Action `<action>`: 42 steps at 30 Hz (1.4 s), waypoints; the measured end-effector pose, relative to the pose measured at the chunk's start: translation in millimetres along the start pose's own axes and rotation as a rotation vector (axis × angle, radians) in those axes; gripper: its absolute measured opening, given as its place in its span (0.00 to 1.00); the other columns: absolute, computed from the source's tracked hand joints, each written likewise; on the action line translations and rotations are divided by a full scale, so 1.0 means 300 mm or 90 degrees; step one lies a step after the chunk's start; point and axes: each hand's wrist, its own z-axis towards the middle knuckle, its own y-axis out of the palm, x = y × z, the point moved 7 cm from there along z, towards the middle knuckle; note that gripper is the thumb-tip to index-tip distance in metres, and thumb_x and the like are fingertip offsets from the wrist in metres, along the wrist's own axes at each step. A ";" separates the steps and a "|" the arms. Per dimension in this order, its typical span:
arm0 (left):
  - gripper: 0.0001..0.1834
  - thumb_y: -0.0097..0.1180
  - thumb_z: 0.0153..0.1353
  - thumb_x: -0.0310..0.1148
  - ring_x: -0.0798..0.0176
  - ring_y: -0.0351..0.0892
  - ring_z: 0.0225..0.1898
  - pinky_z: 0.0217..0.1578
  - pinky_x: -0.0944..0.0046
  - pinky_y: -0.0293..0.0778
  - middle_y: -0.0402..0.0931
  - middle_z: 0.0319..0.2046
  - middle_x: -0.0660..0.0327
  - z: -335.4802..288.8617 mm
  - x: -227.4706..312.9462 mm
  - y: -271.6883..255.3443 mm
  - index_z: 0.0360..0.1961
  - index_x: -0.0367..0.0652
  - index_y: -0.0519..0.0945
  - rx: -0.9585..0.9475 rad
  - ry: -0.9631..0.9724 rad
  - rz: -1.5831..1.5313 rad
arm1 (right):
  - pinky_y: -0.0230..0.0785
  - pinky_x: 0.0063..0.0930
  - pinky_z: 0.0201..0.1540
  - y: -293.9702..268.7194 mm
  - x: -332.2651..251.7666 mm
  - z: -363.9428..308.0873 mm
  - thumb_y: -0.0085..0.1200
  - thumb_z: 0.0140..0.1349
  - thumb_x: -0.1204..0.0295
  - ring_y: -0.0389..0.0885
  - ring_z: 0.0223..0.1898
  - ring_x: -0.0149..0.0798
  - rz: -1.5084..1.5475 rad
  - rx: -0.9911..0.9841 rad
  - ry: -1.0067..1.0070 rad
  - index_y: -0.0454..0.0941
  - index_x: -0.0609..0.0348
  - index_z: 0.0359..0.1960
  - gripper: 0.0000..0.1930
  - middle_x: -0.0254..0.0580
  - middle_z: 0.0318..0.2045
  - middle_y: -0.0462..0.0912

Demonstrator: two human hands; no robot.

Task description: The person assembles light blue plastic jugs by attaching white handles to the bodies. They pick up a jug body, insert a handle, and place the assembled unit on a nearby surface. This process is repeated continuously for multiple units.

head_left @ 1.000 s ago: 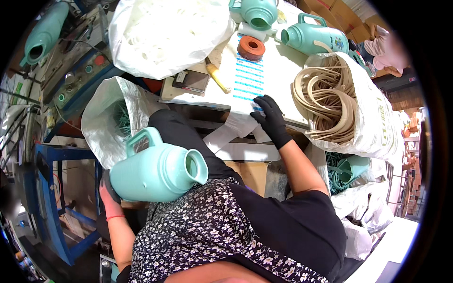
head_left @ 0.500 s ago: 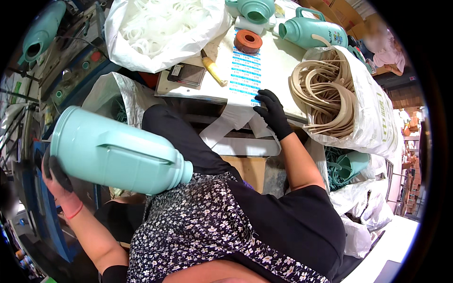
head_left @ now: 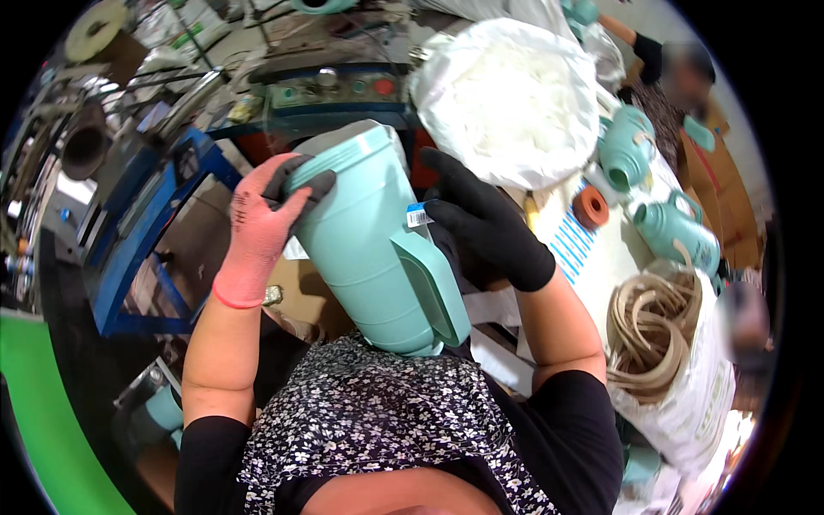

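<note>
A mint-green plastic thermos jug (head_left: 360, 249) lies tilted across my lap, its wide base up and its neck against my flowered apron. My left hand (head_left: 262, 219), in a pink glove with dark fingertips, grips the base rim. Beside the jug's handle (head_left: 436, 287), my right hand (head_left: 489, 223), in a black glove, pinches a small blue-and-white label (head_left: 419, 215) close to the jug wall. Whether the label touches the jug, I cannot tell. A strip of similar labels (head_left: 571, 249) lies on the worktable to the right.
A white sack of translucent rings (head_left: 506, 103) stands ahead. To the right are an orange-brown roll (head_left: 590, 207), two more mint jugs (head_left: 625, 154) and a sack of beige straps (head_left: 652, 330). A blue metal frame (head_left: 129, 283) stands left. Other people are at the far right.
My view has turned left. The jug has swung from lying sideways to base-up in front of me. My right hand has left the label strip and come to the jug with a label.
</note>
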 end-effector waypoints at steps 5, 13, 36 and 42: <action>0.17 0.51 0.51 0.17 0.66 0.76 0.44 0.49 0.68 0.70 0.78 0.40 0.59 -0.051 -0.038 -0.051 0.45 0.33 0.76 0.040 -0.033 0.007 | 0.71 0.32 0.42 0.108 -0.051 0.102 0.66 0.51 0.68 0.79 0.35 0.37 -0.207 -0.060 -0.054 0.59 0.65 0.65 0.40 0.47 0.36 0.81; 0.08 0.59 0.57 0.23 0.74 0.73 0.33 0.35 0.72 0.70 0.76 0.32 0.64 -0.319 -0.140 -0.370 0.38 0.35 0.76 0.316 -0.160 -0.029 | 0.60 0.36 0.62 0.149 0.416 -0.189 0.61 0.54 0.73 0.68 0.60 0.44 -0.082 -0.162 0.017 0.56 0.65 0.65 0.38 0.51 0.59 0.68; 0.29 0.62 0.50 0.30 0.44 0.66 0.58 0.59 0.51 0.63 0.68 0.55 0.48 -0.886 -0.468 -0.672 0.55 0.38 0.71 0.367 -0.208 0.454 | 0.62 0.61 0.60 1.379 -0.390 0.656 0.54 0.62 0.57 0.69 0.59 0.56 1.122 -0.682 0.430 0.62 0.56 0.61 0.29 0.49 0.58 0.70; 0.33 0.64 0.49 0.35 0.43 0.62 0.60 0.61 0.49 0.60 0.67 0.56 0.50 -0.978 -0.570 -0.580 0.57 0.40 0.69 0.274 -0.270 0.521 | 0.66 0.60 0.57 1.355 -0.419 0.614 0.53 0.62 0.53 0.75 0.54 0.55 1.086 -0.622 0.369 0.63 0.55 0.61 0.30 0.49 0.57 0.73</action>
